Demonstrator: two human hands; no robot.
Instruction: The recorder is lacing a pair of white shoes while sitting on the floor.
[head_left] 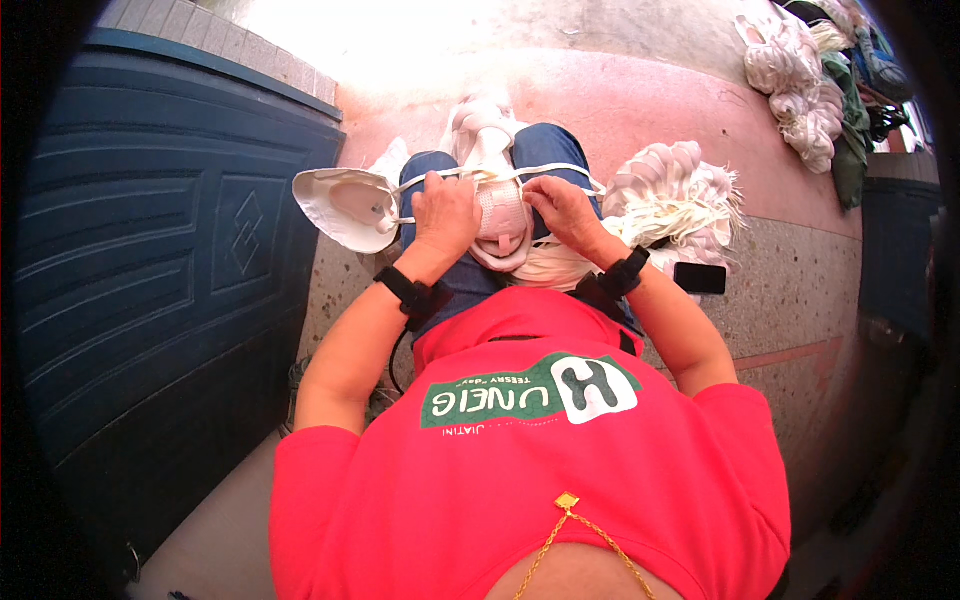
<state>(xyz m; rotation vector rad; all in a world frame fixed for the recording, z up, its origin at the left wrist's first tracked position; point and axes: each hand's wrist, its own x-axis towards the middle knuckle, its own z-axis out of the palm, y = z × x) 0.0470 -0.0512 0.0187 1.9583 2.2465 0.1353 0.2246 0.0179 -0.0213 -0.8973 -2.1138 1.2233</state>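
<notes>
A pale pink and white shoe [502, 215] lies in my lap between my blue-jeaned legs, its heel end toward me. White shoelaces [548, 170] stretch from it across both thighs. My left hand [447, 215] is closed on the left edge of the shoe, its fingertips by the laces. On the other side, my right hand [567, 212] is pinched at the shoe's right edge, apparently on a lace; its fingertips partly hide what they grip. Beyond my knees, more white shoe parts [482, 120] are bunched together. A white container-like thing [345, 208] rests beside my left knee.
To the right lies a pile of pale shoes with loose laces [675, 195], with a black phone [700, 278] near it. More bundled shoes [795, 90] hang or stand at the far right. A dark blue panelled door [170, 260] closes off the left side.
</notes>
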